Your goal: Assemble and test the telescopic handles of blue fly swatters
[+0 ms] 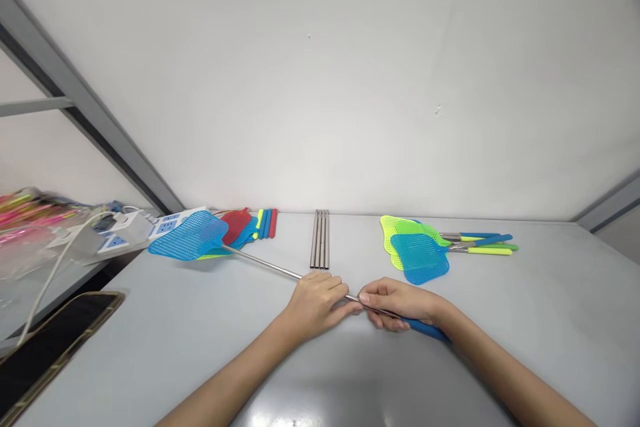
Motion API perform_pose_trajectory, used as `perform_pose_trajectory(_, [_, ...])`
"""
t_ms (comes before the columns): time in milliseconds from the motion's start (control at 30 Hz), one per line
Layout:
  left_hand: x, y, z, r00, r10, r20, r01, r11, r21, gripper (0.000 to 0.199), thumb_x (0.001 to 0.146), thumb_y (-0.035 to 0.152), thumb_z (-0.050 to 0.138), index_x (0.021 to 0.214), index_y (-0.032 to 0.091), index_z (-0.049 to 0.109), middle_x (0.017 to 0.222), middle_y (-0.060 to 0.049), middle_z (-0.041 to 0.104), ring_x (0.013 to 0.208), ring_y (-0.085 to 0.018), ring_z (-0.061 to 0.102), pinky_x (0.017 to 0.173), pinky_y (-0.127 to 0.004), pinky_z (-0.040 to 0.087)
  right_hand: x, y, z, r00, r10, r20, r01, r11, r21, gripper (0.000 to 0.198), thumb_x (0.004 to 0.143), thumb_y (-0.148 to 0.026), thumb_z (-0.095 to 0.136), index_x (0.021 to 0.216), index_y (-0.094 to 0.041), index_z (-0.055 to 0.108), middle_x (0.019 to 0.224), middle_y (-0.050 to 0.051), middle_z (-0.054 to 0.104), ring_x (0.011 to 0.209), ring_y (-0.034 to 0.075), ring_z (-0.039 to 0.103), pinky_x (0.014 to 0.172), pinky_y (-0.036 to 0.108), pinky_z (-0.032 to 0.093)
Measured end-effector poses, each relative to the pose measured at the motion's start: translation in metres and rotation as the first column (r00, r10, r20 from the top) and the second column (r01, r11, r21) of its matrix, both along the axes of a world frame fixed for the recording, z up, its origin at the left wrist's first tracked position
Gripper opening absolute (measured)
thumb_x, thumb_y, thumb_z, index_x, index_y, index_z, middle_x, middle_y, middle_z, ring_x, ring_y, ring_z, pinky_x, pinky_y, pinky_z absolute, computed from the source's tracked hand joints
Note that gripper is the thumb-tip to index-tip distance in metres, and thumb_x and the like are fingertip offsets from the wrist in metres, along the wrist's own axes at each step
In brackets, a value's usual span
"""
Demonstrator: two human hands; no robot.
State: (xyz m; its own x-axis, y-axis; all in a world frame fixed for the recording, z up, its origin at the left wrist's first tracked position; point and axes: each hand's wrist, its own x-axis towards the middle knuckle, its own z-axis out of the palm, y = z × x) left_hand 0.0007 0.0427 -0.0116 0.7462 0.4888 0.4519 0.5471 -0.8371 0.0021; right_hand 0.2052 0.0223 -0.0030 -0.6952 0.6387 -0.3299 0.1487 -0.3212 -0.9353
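A blue fly swatter (189,236) with an extended metal rod lies slantwise in both hands, its mesh head at the left and its blue handle (425,328) at the right. My left hand (320,300) is closed around the thin rod near the middle. My right hand (393,303) grips the thicker metal part just ahead of the handle. Behind my left hand, several metal tubes (320,240) lie side by side. At the right, several folded fly swatters (419,259) in blue, green and yellow are piled with handles pointing right.
Red and blue swatter heads (236,225) and several loose coloured handles (267,223) lie at the back left. A power strip (165,225) with a white charger (133,227) sits beyond the table's left edge. A dark phone-like object (55,347) lies at the left front. A wall rises behind.
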Motion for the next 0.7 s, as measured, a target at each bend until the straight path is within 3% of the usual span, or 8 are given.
perform_pose_trajectory(133, [-0.003, 0.005, 0.004, 0.998, 0.060, -0.018, -0.060, 0.998, 0.036, 0.035, 0.086, 0.041, 0.042, 0.060, 0.017, 0.047, 0.057, 0.002, 0.051, 0.055, -0.011, 0.046, 0.054, -0.026, 0.026, 0.011, 0.004, 0.005, 0.997, 0.007, 0.077, -0.012, 0.997, 0.071, 0.033, 0.080, -0.042, 0.052, 0.088, -0.012, 0.061, 0.058, -0.003, 0.052, 0.035, 0.001, 0.033, 0.034, 0.016, 0.023])
perform_pose_trajectory(367, [-0.001, 0.000, 0.009, 0.988, -0.001, -0.154, -0.007, 0.999, -0.051, 0.024, 0.090, 0.028, 0.035, 0.073, 0.018, 0.048, 0.065, 0.003, 0.054, 0.058, -0.011, 0.047, 0.055, -0.025, 0.029, 0.016, 0.004, 0.007, 0.992, -0.018, 0.127, 0.004, 0.994, 0.112, 0.037, 0.083, -0.043, 0.047, 0.079, -0.010, 0.063, 0.048, -0.006, 0.044, 0.031, 0.001, 0.028, 0.032, 0.017, 0.019])
perform_pose_trajectory(700, [0.015, -0.012, -0.003, 0.990, -0.020, -0.140, 0.008, 0.996, -0.087, 0.023, 0.088, 0.025, 0.038, 0.069, 0.018, 0.048, 0.063, 0.002, 0.054, 0.055, -0.010, 0.051, 0.048, -0.024, 0.027, 0.014, 0.003, 0.000, 0.986, -0.023, 0.164, 0.013, 0.998, 0.062, 0.031, 0.079, -0.039, 0.051, 0.072, -0.010, 0.061, 0.043, -0.007, 0.040, 0.026, 0.001, 0.025, 0.026, 0.016, 0.014])
